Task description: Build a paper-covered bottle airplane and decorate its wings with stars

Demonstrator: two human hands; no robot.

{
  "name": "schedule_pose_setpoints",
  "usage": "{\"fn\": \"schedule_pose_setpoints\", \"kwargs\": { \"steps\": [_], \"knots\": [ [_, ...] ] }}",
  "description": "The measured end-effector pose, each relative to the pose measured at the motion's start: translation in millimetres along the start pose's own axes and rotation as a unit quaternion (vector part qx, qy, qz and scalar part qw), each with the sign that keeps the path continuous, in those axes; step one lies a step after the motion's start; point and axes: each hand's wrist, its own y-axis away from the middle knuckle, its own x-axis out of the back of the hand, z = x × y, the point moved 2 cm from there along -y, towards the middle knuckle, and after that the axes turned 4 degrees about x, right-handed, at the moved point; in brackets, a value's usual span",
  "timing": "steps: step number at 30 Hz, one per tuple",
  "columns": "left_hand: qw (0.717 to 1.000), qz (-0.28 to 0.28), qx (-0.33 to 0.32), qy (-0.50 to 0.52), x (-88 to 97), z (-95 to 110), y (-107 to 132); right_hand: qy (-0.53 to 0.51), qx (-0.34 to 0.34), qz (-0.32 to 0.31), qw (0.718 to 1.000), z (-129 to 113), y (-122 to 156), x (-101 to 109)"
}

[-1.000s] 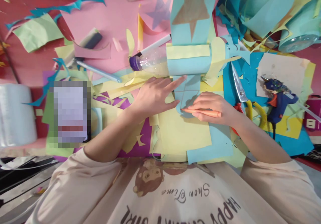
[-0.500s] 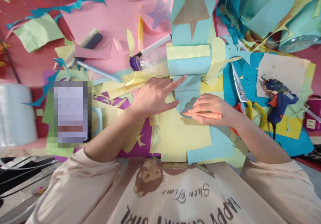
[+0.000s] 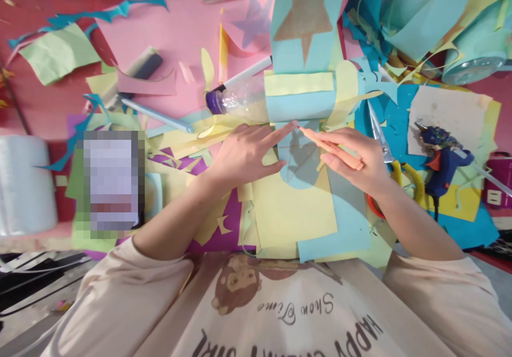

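An orange marker (image 3: pixel 340 151) is in my right hand (image 3: pixel 362 157), its tip on the upper part of a round-ended light blue paper piece (image 3: pixel 286 173). Thin reddish lines cross that paper. My left hand (image 3: pixel 250 151) lies flat with fingers spread, its index fingertip pressing the paper beside the marker tip. Just beyond both hands lies a clear plastic bottle (image 3: pixel 250 101) with a purple cap, on its side. Blue paper (image 3: pixel 296 106) with a pale yellow strip wraps its body. Pale yellow sheets (image 3: pixel 292 218) lie beneath the blue piece.
To the right are scissors (image 3: pixel 380 133), partly behind my right hand, and a blue glue gun (image 3: pixel 444 167). A blurred-out phone-like device (image 3: pixel 112 181) and a white pack (image 3: pixel 26 186) sit at left. Pens and paper scraps (image 3: pixel 60 53) cover the far side.
My right hand has moved the marker from the blue paper's rounded near end up to its far part, by my left index fingertip. More lines show on the paper. My left hand stays put.
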Motion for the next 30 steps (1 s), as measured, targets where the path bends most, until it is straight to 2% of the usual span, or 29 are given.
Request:
{"fn": "schedule_pose_setpoints", "kwargs": {
  "steps": [7, 15, 21, 26, 30],
  "knots": [
    [1.0, -0.002, 0.001, 0.0, 0.7, -0.4, 0.3, 0.021, -0.011, 0.015, 1.0, 1.5, -0.1, 0.8],
    [1.0, -0.005, 0.002, 0.007, 1.1, -0.2, 0.5, 0.034, -0.043, -0.023, 0.998, -0.6, -1.6, -0.5],
    [1.0, -0.015, 0.006, 0.001, 2.2, 1.2, 0.0, 0.053, -0.019, 0.011, 0.998, 3.6, -0.2, -1.1],
    [1.0, -0.008, 0.001, 0.002, 1.9, 0.6, -0.5, 0.038, -0.024, -0.015, 0.999, 1.7, -0.9, -1.2],
    [1.0, -0.01, 0.001, -0.004, 2.8, 0.8, -0.8, 0.054, -0.02, 0.001, 0.998, 1.7, -0.7, -1.2]
  ]
}}
